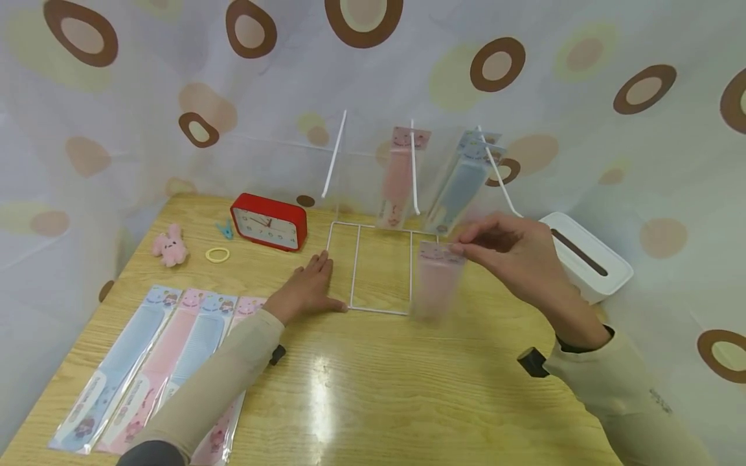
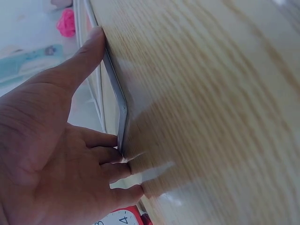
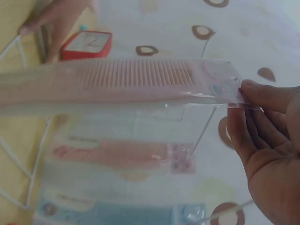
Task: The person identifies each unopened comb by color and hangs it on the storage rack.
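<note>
Between thumb and fingers, my right hand (image 1: pixel 521 262) pinches the top corner of a pink comb (image 3: pixel 140 77) in a clear packet. In the head view this packet hangs blurred in front of the white wire rack (image 1: pixel 379 311). My left hand (image 1: pixel 309 285) rests at the rack's left front corner, its thumb and fingers against the base wire (image 2: pixel 112 75). On the rack's middle prong hangs another packaged pink comb (image 1: pixel 398 178). Packaged blue combs (image 1: pixel 463 184) hang from the right prong, while the left prong (image 1: pixel 334 155) bears nothing.
Several packaged combs (image 1: pixel 131 349) lie side by side at the table's left, partly under my left forearm. Behind them are a red clock (image 1: pixel 268 221), a blue clip (image 1: pixel 225 229), a yellow ring (image 1: pixel 217 250) and a pink plush toy (image 1: pixel 170 246). A white tissue box (image 1: pixel 588 255) stands right.
</note>
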Demonstrator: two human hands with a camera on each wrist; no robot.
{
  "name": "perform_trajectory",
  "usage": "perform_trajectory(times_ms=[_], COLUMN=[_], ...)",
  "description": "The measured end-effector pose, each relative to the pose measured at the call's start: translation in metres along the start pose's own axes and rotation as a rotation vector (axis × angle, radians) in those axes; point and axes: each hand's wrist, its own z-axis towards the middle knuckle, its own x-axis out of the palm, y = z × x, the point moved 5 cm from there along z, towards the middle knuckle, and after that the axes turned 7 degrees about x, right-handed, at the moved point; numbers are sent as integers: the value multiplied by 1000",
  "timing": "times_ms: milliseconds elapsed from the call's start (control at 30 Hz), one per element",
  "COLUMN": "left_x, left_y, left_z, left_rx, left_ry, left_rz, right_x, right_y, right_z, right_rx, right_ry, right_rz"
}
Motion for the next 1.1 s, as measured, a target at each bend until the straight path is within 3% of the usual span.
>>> perform_trajectory(times_ms=[200,400,833,1100], left_x=[1,2,3,3], left_y=[1,2,2,2], left_z=[-1,0,1,2], left_rx=[-2,2,15,9], left_ry=[0,2,-2,-10], left_rz=[3,-10,8,4], right_x=[13,21,20,25], right_y=[29,39,16,-12], right_z=[23,36,44,78], right_rx=[-52,-65,-51,96], right_ry=[-64,-83,-140,-216], right_rz=[31,84,98,3])
